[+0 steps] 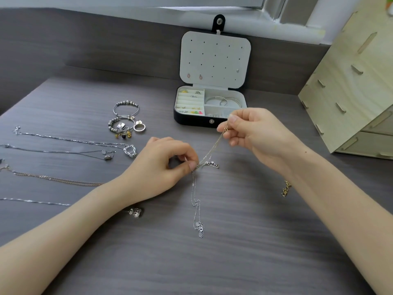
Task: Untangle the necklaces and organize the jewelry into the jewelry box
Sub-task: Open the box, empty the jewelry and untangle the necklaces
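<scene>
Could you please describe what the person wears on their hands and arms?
Both arms are bare, no sleeves. The left hand and right hand show no rings or watch. The gold piece by the right wrist may be worn; unclear.

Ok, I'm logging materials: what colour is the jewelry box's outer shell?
The jewelry box is black outside, seen in the head view.

- Grey wood-grain desk (234, 258) spread beneath the fingers (185, 150).
- Matching grey back panel (102, 41) rising beyond the fingers.
- Pale, daylit window frame (274, 11) above that panel, far beyond the fingers.
- Light plywood drawer unit (353, 81) standing on the desk, right of the fingers.
</scene>
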Demonstrator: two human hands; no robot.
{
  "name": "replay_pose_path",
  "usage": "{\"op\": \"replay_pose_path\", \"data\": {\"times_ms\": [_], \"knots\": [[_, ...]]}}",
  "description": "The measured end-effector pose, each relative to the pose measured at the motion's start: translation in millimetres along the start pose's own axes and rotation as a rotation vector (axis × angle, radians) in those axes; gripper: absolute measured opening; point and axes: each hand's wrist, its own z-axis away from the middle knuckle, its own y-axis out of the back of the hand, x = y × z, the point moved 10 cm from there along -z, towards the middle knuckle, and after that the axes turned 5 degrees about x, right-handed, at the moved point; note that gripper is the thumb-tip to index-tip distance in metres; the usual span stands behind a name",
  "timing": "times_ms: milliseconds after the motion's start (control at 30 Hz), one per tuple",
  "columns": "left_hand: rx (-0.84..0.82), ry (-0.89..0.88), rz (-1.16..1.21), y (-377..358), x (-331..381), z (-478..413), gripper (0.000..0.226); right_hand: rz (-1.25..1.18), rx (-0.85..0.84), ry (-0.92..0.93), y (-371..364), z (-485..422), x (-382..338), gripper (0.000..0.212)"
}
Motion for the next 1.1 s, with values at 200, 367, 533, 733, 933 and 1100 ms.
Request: {"op": "replay_pose_path", "data": {"times_ms": [200,367,533,733,933,1100], "knots": [[-0.034,-0.093,-0.064,-2,9,4,0.019,-0.075,0.027,0.012,0,-5,-3,0.026],[-0.052,-0.152,-0.129,-3,14,7,0.021,-0.015,0.095,0.099,5,-10,-10,0.022],[-0.111,-0.208,-0.213,-7,18,11,0.026,0.027,0.211,0.234,15,-12,-18,0.017],[-0.176,-0.207,-0.256,-8,15,12,0.027,0.154,0.248,0.335,16,-8,-22,0.020],[-0.170,-0.218,-0.286,3,16,10,0.034,0.453,0.184,0.380,6,1,-15,0.012],[-0.196,-0.253,-0.354,0,17,11,0.028,0.843,0.098,0.561,-13,24,-19,0.012]]}}
